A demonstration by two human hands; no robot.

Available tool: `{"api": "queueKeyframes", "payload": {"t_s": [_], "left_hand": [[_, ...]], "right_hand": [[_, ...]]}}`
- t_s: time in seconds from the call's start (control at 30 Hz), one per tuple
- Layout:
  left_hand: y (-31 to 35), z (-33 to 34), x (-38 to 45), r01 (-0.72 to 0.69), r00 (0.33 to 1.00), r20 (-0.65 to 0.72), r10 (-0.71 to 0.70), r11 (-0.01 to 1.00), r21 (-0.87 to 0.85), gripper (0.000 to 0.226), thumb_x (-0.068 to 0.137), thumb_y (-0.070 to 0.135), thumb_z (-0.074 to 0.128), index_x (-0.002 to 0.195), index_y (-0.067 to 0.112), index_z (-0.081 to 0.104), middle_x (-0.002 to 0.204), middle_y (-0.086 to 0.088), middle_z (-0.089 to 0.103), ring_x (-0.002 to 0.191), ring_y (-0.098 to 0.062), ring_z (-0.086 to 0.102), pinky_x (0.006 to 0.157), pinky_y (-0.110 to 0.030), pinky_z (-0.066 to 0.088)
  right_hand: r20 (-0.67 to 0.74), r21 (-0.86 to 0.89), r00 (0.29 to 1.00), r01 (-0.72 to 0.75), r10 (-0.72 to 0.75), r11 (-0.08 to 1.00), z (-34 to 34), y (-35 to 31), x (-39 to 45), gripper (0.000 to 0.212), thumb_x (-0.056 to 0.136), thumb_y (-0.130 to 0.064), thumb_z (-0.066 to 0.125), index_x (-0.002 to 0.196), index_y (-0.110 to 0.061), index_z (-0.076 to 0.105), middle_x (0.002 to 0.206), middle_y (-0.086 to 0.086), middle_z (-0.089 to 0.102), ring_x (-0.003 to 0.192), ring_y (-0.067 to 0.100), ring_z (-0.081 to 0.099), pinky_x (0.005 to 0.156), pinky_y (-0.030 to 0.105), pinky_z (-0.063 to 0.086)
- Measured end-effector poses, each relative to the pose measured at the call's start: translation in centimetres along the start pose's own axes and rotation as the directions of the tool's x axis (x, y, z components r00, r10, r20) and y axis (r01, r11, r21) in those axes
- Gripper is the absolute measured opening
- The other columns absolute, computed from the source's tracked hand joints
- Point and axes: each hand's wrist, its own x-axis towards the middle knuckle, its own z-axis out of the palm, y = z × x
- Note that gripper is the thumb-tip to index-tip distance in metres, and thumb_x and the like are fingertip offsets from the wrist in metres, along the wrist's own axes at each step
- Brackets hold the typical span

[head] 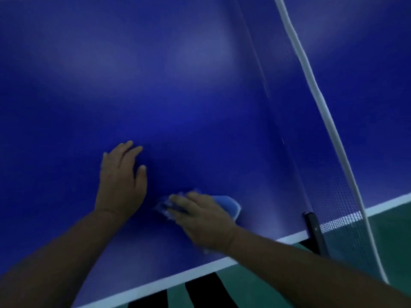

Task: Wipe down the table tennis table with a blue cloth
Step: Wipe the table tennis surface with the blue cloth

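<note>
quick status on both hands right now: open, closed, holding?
Left hand: open, fingers straight, flat on the table.
Right hand: open, fingers stretched over the blue cloth, pressing it to the table.

Dim, bluish light falls over a green floor.

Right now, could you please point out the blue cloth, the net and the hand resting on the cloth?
blue cloth (pixel 226 204): head view, the bare corner showing past the hand.
net (pixel 333 196): head view, the dark mesh at mid-height.
right hand (pixel 201 218): head view, the back of the hand.
</note>
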Motion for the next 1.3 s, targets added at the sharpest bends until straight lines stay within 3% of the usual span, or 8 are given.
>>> {"api": "queueKeyframes", "payload": {"t_s": [0.1, 0.27, 0.47, 0.63, 0.77, 0.87, 1.07, 1.3], "left_hand": [[-1.5, -1.4, -6.2, 0.172, 0.984, -0.056, -0.171, 0.985, 0.018, 0.044, 0.093, 0.016, 0.049, 0.132, -0.004, 0.054, 0.145, -0.024, 0.045, 0.138, -0.045, 0.035, 0.118, -0.063, 0.014], [-3.2, -2.2, -16.5, 0.392, 0.909, -0.163, -0.383, 0.920, 0.027, 0.048, 0.091, 0.020, 0.047, 0.130, -0.005, 0.055, 0.145, -0.021, 0.044, 0.136, -0.040, 0.036, 0.120, -0.058, 0.014], [-4.0, -1.2, -23.6, 0.529, 0.824, -0.254, -0.507, 0.848, 0.025, 0.052, 0.090, 0.026, 0.041, 0.128, -0.006, 0.056, 0.143, -0.024, 0.043, 0.134, -0.045, 0.035, 0.115, -0.065, 0.017], [-5.9, -0.8, -26.9, 0.566, 0.784, -0.315, -0.534, 0.824, 0.011, 0.055, 0.089, 0.028, 0.039, 0.129, -0.006, 0.056, 0.142, -0.027, 0.039, 0.129, -0.049, 0.037, 0.104, -0.066, 0.034], [-7.1, -1.2, -28.0, 0.544, 0.799, -0.295, -0.524, 0.839, -0.018, 0.052, 0.092, 0.027, 0.038, 0.129, -0.004, 0.057, 0.142, -0.023, 0.041, 0.132, -0.044, 0.038, 0.107, -0.058, 0.036], [-7.4, -1.5, -28.4, 0.503, 0.826, -0.283, -0.488, 0.864, -0.020, 0.050, 0.093, 0.026, 0.039, 0.131, -0.001, 0.057, 0.142, -0.022, 0.043, 0.133, -0.042, 0.038, 0.110, -0.053, 0.035], [-7.3, -2.1, -28.5, 0.501, 0.816, -0.274, -0.509, 0.859, -0.102, 0.050, 0.093, 0.025, 0.038, 0.131, -0.001, 0.058, 0.142, -0.020, 0.045, 0.134, -0.036, 0.039, 0.113, -0.048, 0.032], [-7.4, -2.5, -29.0, 0.441, 0.850, -0.269, -0.453, 0.891, -0.107, 0.052, 0.094, 0.028, 0.037, 0.128, -0.006, 0.059, 0.140, -0.022, 0.045, 0.132, -0.040, 0.040, 0.111, -0.046, 0.031]], "right_hand": [[-0.147, -0.041, 0.948, -0.291, 0.282, 0.956, -3.0, 7.5, 1.5, 0.036, 0.094, -0.020, 0.053, 0.127, -0.011, 0.066, 0.131, 0.016, 0.062, 0.108, 0.039, 0.062, 0.087, 0.043, 0.050], [-0.405, -0.053, 0.555, -0.808, 0.727, 0.587, -5.4, 13.8, 8.5, 0.043, 0.099, -0.019, 0.042, 0.138, -0.009, 0.055, 0.147, 0.015, 0.046, 0.122, 0.041, 0.045, 0.095, 0.048, 0.038], [-0.065, -0.146, 0.993, -0.106, 0.097, 0.984, 3.5, -5.3, 11.7, 0.033, 0.090, -0.018, 0.056, 0.121, -0.011, 0.066, 0.134, 0.015, 0.058, 0.097, 0.035, 0.056, 0.074, 0.044, 0.049], [0.262, 0.085, 0.822, 0.502, -0.506, 0.860, 4.2, -7.7, 4.5, 0.042, 0.089, -0.020, 0.060, 0.131, -0.018, 0.063, 0.143, 0.010, 0.053, 0.111, 0.031, 0.056, 0.083, 0.042, 0.047], [-0.010, -0.175, 0.996, 0.084, -0.087, 0.981, 2.0, -0.4, 14.1, 0.043, 0.093, -0.029, 0.042, 0.125, -0.014, 0.066, 0.135, 0.017, 0.058, 0.103, 0.043, 0.059, 0.081, 0.047, 0.049], [-0.165, -0.200, 0.966, -0.231, 0.200, 0.952, 2.2, -0.2, 21.3, 0.041, 0.101, -0.031, 0.040, 0.137, -0.016, 0.056, 0.146, 0.009, 0.048, 0.122, 0.038, 0.046, 0.095, 0.047, 0.039], [0.001, -0.180, 0.981, 0.191, -0.194, 0.965, 6.7, -11.3, 20.2, 0.038, 0.089, -0.020, 0.057, 0.126, -0.017, 0.065, 0.137, 0.009, 0.057, 0.105, 0.037, 0.056, 0.078, 0.044, 0.045], [0.291, 0.068, 0.799, 0.531, -0.526, 0.845, 4.2, -9.0, 7.8, 0.033, 0.085, -0.016, 0.065, 0.118, -0.015, 0.071, 0.131, 0.015, 0.063, 0.096, 0.037, 0.062, 0.076, 0.044, 0.053]]}}
